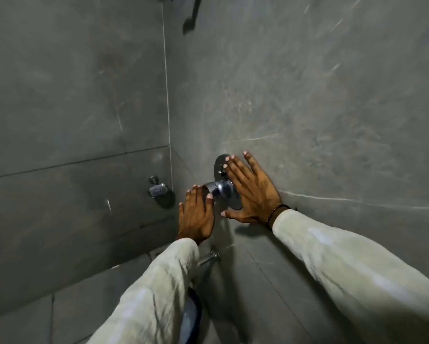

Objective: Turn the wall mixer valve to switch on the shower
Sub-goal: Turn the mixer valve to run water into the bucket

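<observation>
Left hand (196,214), right hand (251,192) spread, flanking valve knob (219,188); contact unclear.

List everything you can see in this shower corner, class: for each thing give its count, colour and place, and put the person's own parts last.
mixer valve knob: one, chrome, on the right wall, between the hands
valve plate: one, chrome, flat on the wall behind the knob
soap holder: one, chrome, on the left wall near the corner
spout: one, chrome, low on the wall below the valve
wall tiles: several, grey, both walls
bracelet: one, dark beads, right wrist
sleeves: two, pale
left hand: one, open, fingertips at the knob
right hand: one, open, flat over the plate
</observation>
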